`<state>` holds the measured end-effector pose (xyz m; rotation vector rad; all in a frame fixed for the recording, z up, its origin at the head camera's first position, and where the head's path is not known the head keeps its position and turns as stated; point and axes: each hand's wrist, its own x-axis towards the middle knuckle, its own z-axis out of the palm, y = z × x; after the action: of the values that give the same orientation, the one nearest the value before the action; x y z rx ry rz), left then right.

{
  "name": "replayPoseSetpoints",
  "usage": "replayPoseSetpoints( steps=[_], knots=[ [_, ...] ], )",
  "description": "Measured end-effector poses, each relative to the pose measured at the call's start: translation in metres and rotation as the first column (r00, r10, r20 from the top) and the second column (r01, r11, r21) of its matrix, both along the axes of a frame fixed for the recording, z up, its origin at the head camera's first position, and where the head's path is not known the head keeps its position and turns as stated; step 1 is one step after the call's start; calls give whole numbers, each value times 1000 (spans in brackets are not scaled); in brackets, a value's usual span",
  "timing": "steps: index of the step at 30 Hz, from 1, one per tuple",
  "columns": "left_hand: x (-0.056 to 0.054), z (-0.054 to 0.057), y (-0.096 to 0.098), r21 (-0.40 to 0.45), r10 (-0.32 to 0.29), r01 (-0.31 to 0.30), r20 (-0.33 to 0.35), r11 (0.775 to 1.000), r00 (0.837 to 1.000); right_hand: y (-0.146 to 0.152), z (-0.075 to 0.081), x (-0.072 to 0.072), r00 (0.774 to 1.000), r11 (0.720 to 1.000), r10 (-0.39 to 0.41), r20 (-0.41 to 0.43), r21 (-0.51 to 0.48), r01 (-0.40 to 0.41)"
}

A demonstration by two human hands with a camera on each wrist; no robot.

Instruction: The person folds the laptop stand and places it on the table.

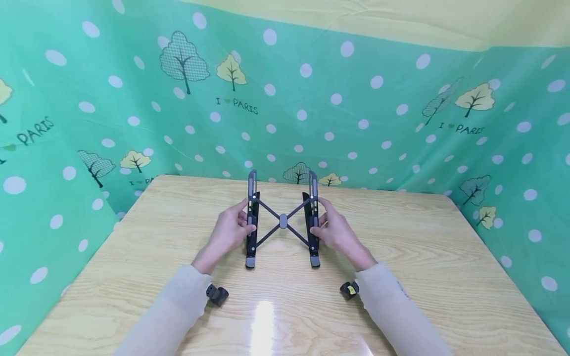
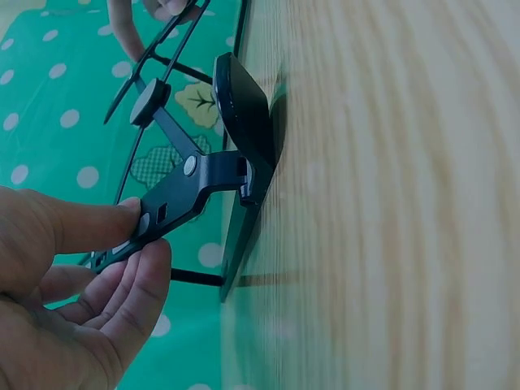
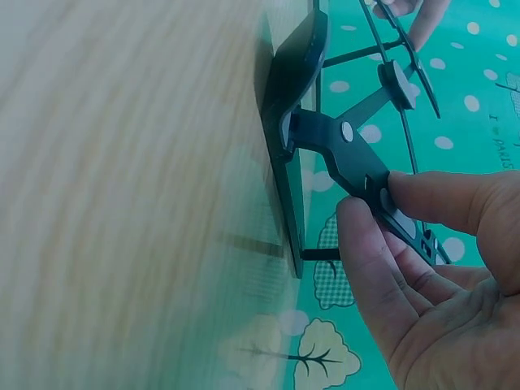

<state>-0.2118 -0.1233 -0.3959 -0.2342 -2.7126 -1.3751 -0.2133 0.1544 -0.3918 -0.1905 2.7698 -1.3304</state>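
A dark folding laptop stand stands spread on the wooden table, its two side rails joined by an X-shaped brace with an oval hub. On the left rail, my left hand pinches the upper bar between thumb and fingers. My right hand grips the right rail's upper bar the same way. In the left wrist view, the left hand holds the raised bar above the base leg, which rests on the table. The right wrist view shows the right hand pinching the matching bar, with a rounded front lip near the table surface.
The light wooden table reaches back to a green dotted cloth hung behind and at both sides. Black wrist cameras sit at both sleeve cuffs, just above the table. Light glares off the front of the tabletop.
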Motion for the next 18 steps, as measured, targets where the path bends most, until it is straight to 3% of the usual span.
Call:
replayPoseSetpoints(
  steps=[18],
  knots=[
    [1, 1, 20, 32, -19, 19, 9, 999, 1000, 19, 3, 7, 1000, 1000, -9, 16, 19, 8]
  ],
)
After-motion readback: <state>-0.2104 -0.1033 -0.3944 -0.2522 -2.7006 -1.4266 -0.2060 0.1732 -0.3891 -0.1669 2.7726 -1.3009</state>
